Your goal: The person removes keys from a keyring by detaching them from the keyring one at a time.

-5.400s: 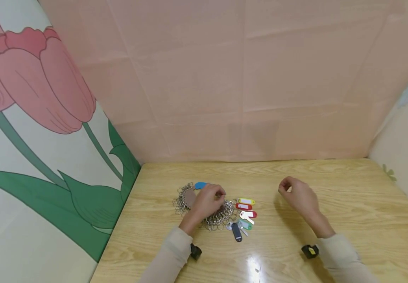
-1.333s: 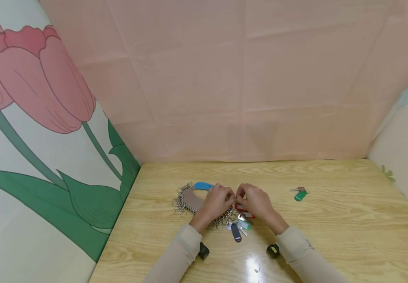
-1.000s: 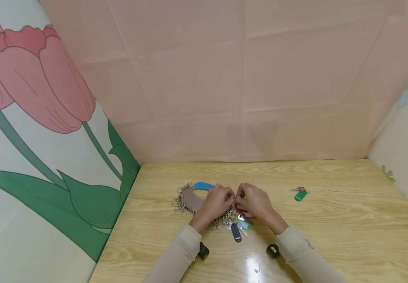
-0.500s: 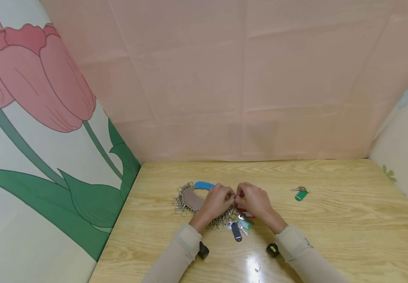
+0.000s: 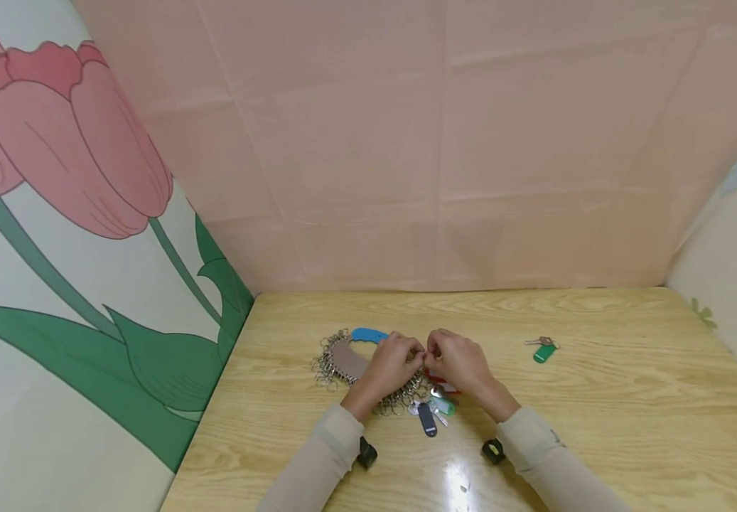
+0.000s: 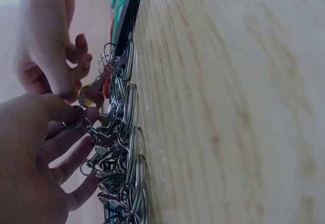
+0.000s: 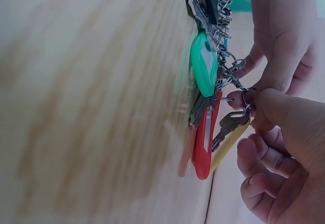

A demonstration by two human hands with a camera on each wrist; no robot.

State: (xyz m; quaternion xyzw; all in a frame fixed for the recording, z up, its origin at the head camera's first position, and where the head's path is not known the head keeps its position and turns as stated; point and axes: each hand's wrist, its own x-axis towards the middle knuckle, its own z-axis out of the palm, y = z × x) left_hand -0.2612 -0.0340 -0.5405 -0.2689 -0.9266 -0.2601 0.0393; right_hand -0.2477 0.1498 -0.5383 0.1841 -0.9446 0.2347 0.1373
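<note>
My left hand (image 5: pixel 389 364) and right hand (image 5: pixel 462 364) meet fingertip to fingertip over the right end of a brown curved key holder (image 5: pixel 346 360), which has a blue handle (image 5: pixel 368 335) and a fringe of metal rings. In the right wrist view the right thumb and fingers pinch a small key ring (image 7: pixel 248 102). From it hang a key (image 7: pixel 230 125) and a yellow key tag (image 7: pixel 229 149). The left fingers pinch a ring (image 6: pixel 74 124) of the holder beside it. Whether the two rings are linked is hidden by the fingertips.
Red (image 7: pixel 204 148), green (image 7: pixel 204 64) and black (image 5: pixel 427 419) key tags with keys lie at the holder's right end. A green key tag (image 5: pixel 544 353) with a key lies apart on the wooden table (image 5: pixel 630 419). A pink sheet hangs behind.
The right hand has come left to meet the left hand, which shifted slightly right. A green key tag with its key now lies on the right side. Over the last second, the hands barely move.
</note>
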